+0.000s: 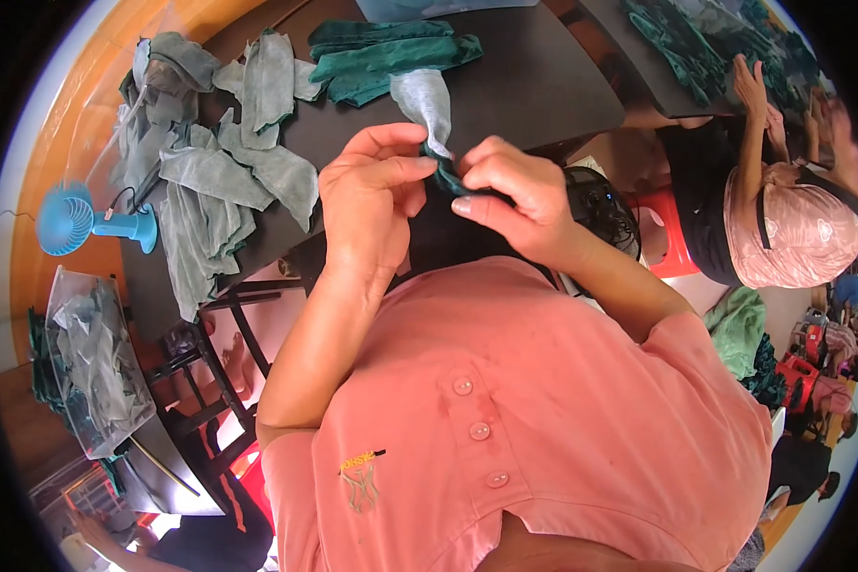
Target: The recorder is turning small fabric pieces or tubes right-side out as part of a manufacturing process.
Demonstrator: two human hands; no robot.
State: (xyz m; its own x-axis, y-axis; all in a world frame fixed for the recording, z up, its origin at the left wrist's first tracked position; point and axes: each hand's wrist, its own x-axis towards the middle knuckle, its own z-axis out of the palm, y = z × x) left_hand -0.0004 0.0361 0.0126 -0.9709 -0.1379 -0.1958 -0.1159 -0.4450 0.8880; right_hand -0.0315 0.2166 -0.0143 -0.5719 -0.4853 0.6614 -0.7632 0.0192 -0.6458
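Between my hands hangs a narrow piece of velvet fabric (421, 103), pale grey on its far part and dark green at the end nearest me. My left hand (377, 181) pinches the green end between thumb and fingers. On the right, my right hand (520, 189) has its fingers curled tight around the same end, thumb pressed against it. The fabric is bunched and twisted where the hands meet, and its far part reaches over the dark table (524, 76). Just beyond it lies a stack of green velvet pieces (391, 57).
Several grey-green fabric pieces (214, 176) spread over the table's left side, beside a small blue fan (67, 219). A pale blue bin (439, 8) stands at the far edge. A clear box of fabric (100, 357) is at lower left. Another person (791, 224) works at right, by a red stool (672, 234).
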